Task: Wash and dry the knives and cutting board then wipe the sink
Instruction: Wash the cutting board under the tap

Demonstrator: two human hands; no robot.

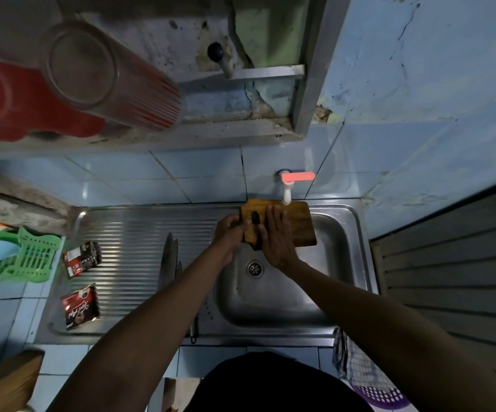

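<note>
A brown wooden cutting board (298,223) is held over the steel sink basin (338,242), right under the white tap (286,193) with its pink lever. My left hand (230,233) grips the board's left edge near its dark handle hole. My right hand (276,236) lies flat on the board's face, fingers spread. Knives (169,258) lie side by side on the ribbed drainboard (128,233) to the left of the basin, blades pointing away from me. Another handle (193,328) shows under my left forearm.
Two red-and-black sachets (81,258) (79,306) lie on the drainboard's left part. A green plastic rack (32,257) with coloured utensils stands farther left. A checked cloth (356,361) hangs at the counter's front right. Red cups (98,72) sit on a shelf above.
</note>
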